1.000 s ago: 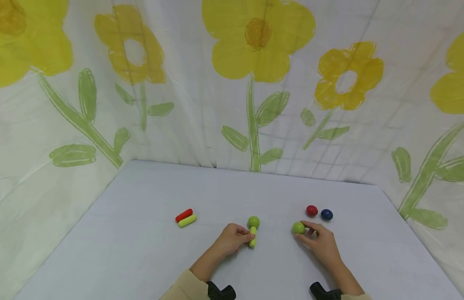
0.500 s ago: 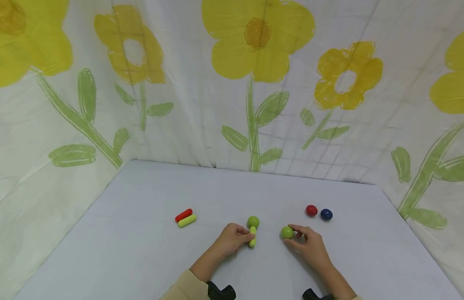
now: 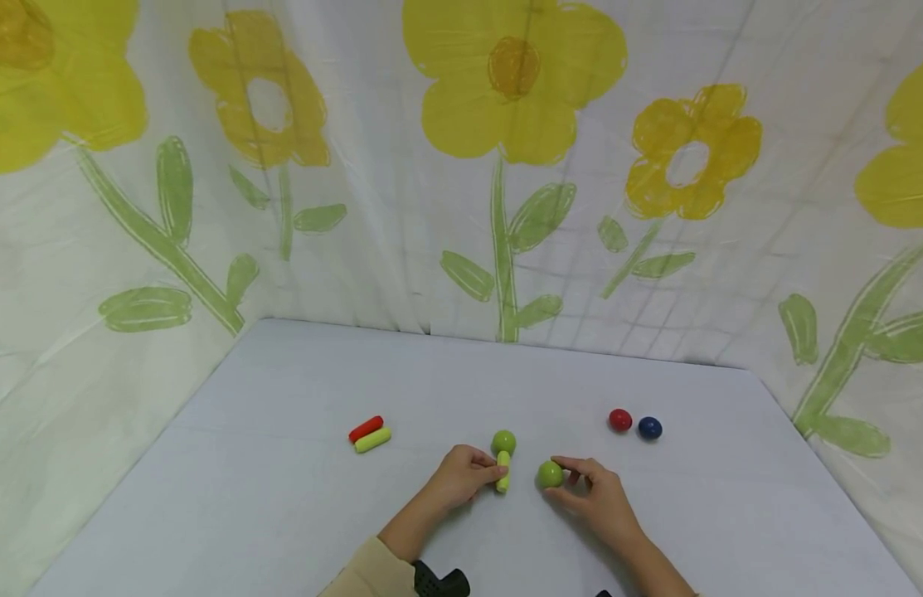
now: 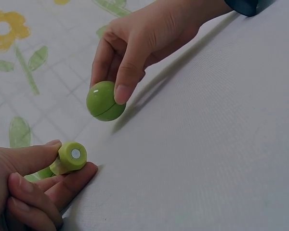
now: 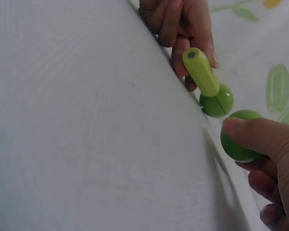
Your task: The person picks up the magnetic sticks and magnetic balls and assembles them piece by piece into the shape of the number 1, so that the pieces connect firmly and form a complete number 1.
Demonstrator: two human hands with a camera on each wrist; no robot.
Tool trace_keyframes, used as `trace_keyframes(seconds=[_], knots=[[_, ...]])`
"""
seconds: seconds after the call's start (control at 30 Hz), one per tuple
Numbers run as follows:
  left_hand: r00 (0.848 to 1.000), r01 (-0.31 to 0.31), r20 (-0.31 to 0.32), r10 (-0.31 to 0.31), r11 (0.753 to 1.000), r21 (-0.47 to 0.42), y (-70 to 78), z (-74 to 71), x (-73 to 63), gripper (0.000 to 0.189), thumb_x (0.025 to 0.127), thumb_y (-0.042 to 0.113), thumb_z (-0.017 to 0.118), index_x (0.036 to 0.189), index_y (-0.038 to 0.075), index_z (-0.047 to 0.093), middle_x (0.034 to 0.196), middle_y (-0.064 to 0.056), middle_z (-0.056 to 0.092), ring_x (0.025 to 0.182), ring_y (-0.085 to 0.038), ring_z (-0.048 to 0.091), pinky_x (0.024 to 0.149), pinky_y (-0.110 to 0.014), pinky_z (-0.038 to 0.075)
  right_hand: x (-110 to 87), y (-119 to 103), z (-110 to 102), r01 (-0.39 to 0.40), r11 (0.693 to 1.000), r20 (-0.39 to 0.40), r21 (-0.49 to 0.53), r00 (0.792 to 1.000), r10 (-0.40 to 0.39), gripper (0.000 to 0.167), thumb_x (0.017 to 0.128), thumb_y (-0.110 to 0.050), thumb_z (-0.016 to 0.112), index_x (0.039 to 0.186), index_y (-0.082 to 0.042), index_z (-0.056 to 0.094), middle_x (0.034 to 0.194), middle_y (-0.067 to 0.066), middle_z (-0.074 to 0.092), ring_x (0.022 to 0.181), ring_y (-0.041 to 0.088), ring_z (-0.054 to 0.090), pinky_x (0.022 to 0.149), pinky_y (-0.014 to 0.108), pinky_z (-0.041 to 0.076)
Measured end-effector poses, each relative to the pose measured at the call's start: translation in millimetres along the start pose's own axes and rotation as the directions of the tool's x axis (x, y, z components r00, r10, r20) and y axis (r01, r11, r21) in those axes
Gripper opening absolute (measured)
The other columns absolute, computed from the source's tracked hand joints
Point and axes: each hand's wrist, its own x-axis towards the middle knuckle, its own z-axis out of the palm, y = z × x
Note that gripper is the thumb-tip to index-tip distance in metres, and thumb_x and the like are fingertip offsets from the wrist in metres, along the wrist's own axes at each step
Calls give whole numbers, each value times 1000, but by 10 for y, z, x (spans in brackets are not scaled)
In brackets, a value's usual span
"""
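Observation:
My left hand [image 3: 459,478] pinches a yellow-green rod [image 5: 201,72] between thumb and fingers. A small silvery disc shows in the rod's near end in the left wrist view. At the rod's far end sits a green ball [image 3: 504,442], touching it. To the right, my right hand [image 3: 597,500] holds a second green ball [image 4: 105,101] between thumb and fingertips, with a thin seam line around it. A short gap separates this ball from the rod, and its shadow falls on the white surface below.
On the white table [image 3: 297,514], a red rod [image 3: 366,429] and another yellow-green rod [image 3: 373,440] lie side by side at the left. A red ball [image 3: 620,420] and a blue ball [image 3: 650,428] rest behind my right hand. A flower-printed curtain [image 3: 386,232] hangs behind.
My right hand has moved left and slightly nearer with its green ball, closing in on the rod. The left hand, its rod and the attached ball have stayed in place.

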Motion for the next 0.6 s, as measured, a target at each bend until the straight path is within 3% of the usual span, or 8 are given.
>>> trace_keyframes(seconds=[0.3,0.6], knots=[[1000,-18,7,18,1000,2,-8,-1,4,20,89,18,72,88,-2,71,64,5,60,44,-5,38,43,-18,32,-53,-74,73,97,995,4,33,995,-98,39,71,-10,86,107,-8,73,80,-10,57,74,6,48,67,25,42],[1000,-15,8,15,1000,1,-4,-7,-4,20,89,19,72,88,-2,70,64,5,59,45,-5,38,44,-18,32,-100,-97,165,270,962,9,45,963,-270,37,71,-11,86,105,-6,73,81,-12,58,72,5,48,63,24,42]])
